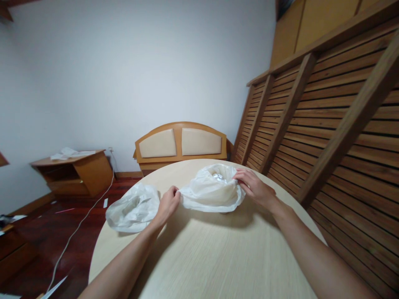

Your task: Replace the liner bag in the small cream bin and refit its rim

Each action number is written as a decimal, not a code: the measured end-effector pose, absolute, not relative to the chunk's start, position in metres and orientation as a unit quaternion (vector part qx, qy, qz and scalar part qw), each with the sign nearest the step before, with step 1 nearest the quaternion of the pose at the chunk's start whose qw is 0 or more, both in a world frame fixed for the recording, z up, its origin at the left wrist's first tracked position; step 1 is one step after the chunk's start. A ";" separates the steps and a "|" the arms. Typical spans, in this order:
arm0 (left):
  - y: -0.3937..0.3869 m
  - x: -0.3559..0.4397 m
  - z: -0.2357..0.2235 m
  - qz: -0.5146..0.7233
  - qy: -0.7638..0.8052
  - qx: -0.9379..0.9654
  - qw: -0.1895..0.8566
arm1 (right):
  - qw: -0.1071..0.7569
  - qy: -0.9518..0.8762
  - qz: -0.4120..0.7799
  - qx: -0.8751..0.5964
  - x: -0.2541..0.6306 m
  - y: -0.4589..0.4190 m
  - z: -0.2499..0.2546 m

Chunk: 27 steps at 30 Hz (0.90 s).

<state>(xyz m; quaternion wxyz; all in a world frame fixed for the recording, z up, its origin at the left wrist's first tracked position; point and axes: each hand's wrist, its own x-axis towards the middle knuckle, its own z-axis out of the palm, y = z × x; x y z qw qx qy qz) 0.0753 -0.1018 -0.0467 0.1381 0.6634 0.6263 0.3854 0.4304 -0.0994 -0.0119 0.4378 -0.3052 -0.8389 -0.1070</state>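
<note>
The pale round table point(218, 257) lies closest, both forearms stretched across it; the left hand point(168, 204) pinches shut on the left edge of a white plastic bag point(212, 193) that sits on the far part of the table; the right hand point(254, 187) grips the bag's right rim; something shiny shows inside; a second crumpled bag point(132, 207) lies just left.

Translucent white plastic bags point(212, 191) on a pale beige wood-grain table point(218, 257)
</note>
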 end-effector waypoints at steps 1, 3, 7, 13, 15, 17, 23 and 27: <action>-0.102 0.076 -0.045 0.408 0.610 0.664 0.145 | 0.439 -0.837 -0.109 -0.308 0.429 -0.100 -0.012; -0.104 0.079 -0.043 0.448 0.578 0.663 0.158 | 0.439 -0.834 -0.114 -0.315 0.426 -0.102 -0.011; -0.110 0.086 -0.040 0.516 0.515 0.658 0.191 | 0.440 -0.825 -0.123 -0.333 0.413 -0.110 -0.009; -0.121 0.091 -0.034 0.565 0.438 0.671 0.194 | 0.436 -0.816 -0.135 -0.354 0.388 -0.120 -0.010; -0.126 0.092 -0.032 0.551 0.419 0.704 0.159 | 0.435 -0.815 -0.140 -0.355 0.382 -0.121 -0.011; -0.132 0.095 -0.032 0.533 0.390 0.742 0.116 | 0.435 -0.816 -0.144 -0.352 0.378 -0.123 -0.011; -0.148 0.110 -0.035 0.460 0.306 0.833 0.023 | 0.464 -0.804 -0.143 -0.343 0.369 -0.130 -0.006; -0.155 0.117 -0.037 0.434 0.280 0.856 0.008 | 0.492 -0.792 -0.132 -0.337 0.362 -0.135 -0.003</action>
